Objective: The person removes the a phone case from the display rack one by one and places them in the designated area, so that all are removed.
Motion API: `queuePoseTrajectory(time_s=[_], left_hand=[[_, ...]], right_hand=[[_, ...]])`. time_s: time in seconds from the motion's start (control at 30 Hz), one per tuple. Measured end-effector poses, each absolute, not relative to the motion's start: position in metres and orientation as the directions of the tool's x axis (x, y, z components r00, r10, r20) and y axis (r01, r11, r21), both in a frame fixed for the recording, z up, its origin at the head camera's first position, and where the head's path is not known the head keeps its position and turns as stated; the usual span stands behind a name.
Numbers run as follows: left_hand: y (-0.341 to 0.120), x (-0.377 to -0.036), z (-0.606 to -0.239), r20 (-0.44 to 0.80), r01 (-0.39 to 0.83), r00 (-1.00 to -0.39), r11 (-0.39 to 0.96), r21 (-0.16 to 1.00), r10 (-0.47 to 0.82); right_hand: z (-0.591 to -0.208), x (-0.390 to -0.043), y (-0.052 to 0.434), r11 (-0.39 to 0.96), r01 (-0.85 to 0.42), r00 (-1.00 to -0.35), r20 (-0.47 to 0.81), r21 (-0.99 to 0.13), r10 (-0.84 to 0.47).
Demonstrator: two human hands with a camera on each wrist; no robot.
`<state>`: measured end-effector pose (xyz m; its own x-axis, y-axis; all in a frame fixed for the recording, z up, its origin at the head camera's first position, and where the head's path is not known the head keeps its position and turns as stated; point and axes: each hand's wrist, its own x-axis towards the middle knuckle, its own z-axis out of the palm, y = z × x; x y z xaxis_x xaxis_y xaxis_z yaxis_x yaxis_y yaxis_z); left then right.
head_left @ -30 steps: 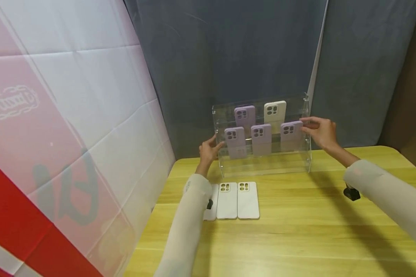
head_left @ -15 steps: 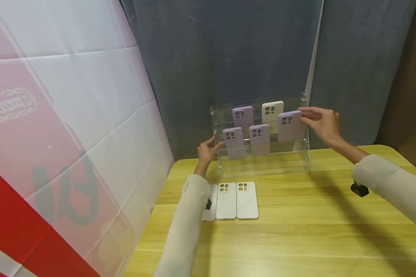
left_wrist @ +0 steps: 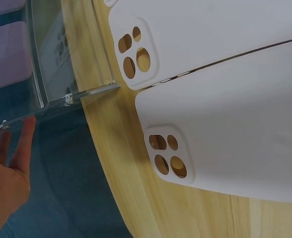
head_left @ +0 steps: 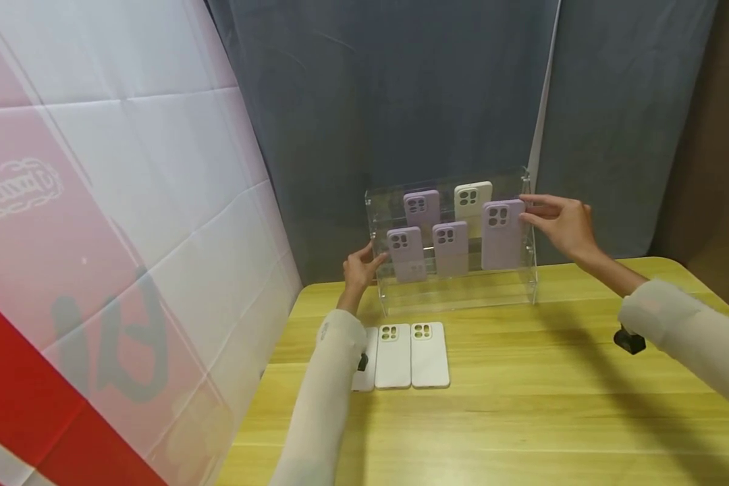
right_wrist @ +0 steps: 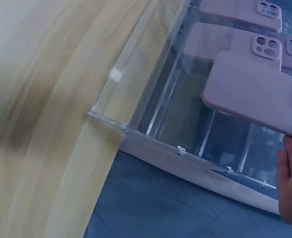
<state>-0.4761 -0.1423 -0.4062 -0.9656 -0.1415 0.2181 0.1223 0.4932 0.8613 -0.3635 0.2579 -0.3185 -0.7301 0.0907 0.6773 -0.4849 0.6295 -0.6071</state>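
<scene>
A clear acrylic rack (head_left: 455,297) stands at the table's far edge. My right hand (head_left: 525,214) pinches a purple phone case (head_left: 501,233) by its upper right edge and holds it upright in front of the rack's right end. In the right wrist view the same purple case (right_wrist: 255,94) hangs over the rack (right_wrist: 151,129), with my fingertips (right_wrist: 290,183) at its end. My left hand (head_left: 373,255) rests with straight fingers against the rack's left wall. The left wrist view shows those fingers (left_wrist: 24,144) beside the rack's corner (left_wrist: 71,96).
The rack holds a purple case (head_left: 421,206) and a cream case (head_left: 472,197) on the upper shelf, and two purple cases (head_left: 406,253) (head_left: 449,246) lower. White cases (head_left: 429,353) lie side by side on the wooden table (head_left: 522,418). A grey curtain (head_left: 401,101) hangs behind.
My right hand has lifted the purple case up out of the rack's lower right slot and brought it forward, in front of the rack. The left hand has stayed on the rack's left side.
</scene>
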Motion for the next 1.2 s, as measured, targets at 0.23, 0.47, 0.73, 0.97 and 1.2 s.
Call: queuePoseTrajectory(time_s=[0.23, 0.47, 0.73, 0.97, 1.2], left_hand=[[-0.141, -0.476, -0.407, 0.218, 0.116, -0.965, 0.502, 0.857, -0.148], [-0.140, -0.475, -0.406, 0.200, 0.105, -0.969, 0.497, 0.862, -0.143], [-0.140, -0.476, -0.407, 0.192, 0.094, -0.968, 0.477, 0.874, -0.161], [-0.140, -0.477, -0.406, 0.197, 0.101, -0.968, 0.472, 0.876, -0.159], [-0.139, -0.476, -0.406, 0.188, 0.098, -0.971, 0.470, 0.877, -0.150]], right_hand=[[-0.339, -0.358, 0.250, 0.629, -0.459, -0.787, 0.616, -0.627, 0.040], [-0.365, -0.354, 0.237, 0.617, -0.437, -0.848, 0.529, -0.655, -0.039], [-0.391, -0.351, 0.223, 0.563, -0.403, -0.892, 0.446, -0.722, -0.068], [-0.410, -0.351, 0.214, 0.526, -0.374, -0.915, 0.396, -0.764, -0.075], [-0.425, -0.349, 0.207, 0.475, -0.370, -0.924, 0.370, -0.799, -0.096]])
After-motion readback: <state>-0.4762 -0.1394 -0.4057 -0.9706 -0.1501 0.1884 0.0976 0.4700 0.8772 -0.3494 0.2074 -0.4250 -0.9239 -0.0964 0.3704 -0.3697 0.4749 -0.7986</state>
